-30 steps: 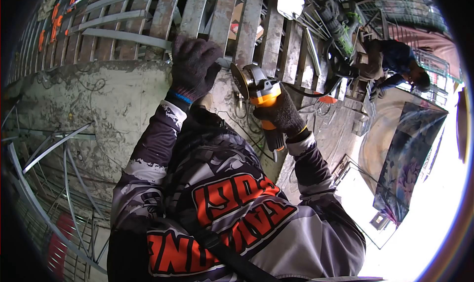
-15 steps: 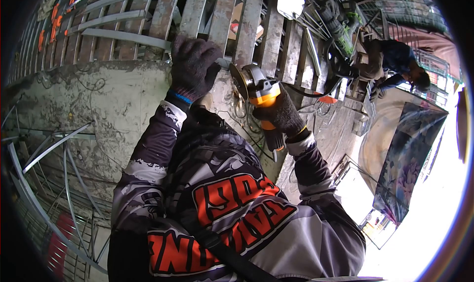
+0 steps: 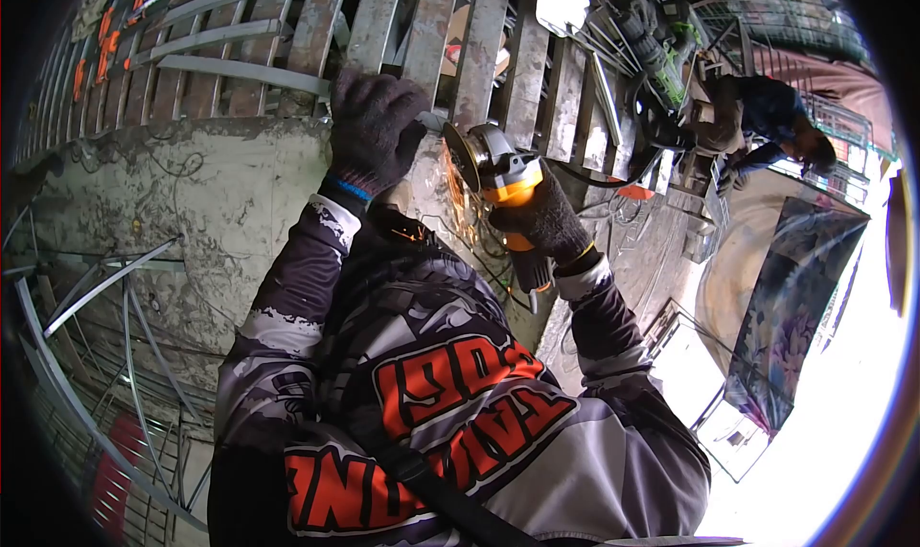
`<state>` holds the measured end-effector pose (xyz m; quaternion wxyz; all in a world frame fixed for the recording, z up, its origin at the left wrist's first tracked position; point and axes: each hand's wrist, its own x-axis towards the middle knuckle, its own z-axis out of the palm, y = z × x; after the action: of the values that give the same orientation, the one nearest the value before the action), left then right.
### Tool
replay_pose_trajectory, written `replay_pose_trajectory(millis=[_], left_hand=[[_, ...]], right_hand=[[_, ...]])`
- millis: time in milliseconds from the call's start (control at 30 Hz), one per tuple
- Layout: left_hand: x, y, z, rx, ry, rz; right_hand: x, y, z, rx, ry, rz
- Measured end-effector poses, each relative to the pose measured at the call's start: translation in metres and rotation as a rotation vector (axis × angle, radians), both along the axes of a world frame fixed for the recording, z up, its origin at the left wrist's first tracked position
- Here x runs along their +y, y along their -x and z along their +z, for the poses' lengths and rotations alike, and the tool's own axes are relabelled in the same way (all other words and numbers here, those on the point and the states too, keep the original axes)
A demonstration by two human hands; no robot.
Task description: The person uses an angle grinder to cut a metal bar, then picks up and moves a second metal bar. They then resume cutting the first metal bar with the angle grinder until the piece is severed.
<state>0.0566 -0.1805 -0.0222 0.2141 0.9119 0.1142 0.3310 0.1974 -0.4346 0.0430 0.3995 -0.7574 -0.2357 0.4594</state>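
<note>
Sparks fly as we clamp our right hand (image 3: 546, 223) round the angle grinder (image 3: 498, 175); our left hand (image 3: 376, 130), gripping the metal bar (image 3: 433, 121) beside the disc, risks a kickback cut.

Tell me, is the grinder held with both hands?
No: only the right hand grips the grinder, while the left hand presses on the metal bars.

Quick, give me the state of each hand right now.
Left hand, dark knit glove: closed on a grey metal bar.
Right hand, dark glove: closed on the orange angle grinder.
</note>
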Motion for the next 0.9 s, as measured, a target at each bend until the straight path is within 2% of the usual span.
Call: replay_pose_trajectory(millis=[900], left_hand=[[0.003,0.002,0.0,0.016,0.014,-0.036]], right_hand=[[0.0,-0.003,-0.005,-0.024,-0.045,0.029]])
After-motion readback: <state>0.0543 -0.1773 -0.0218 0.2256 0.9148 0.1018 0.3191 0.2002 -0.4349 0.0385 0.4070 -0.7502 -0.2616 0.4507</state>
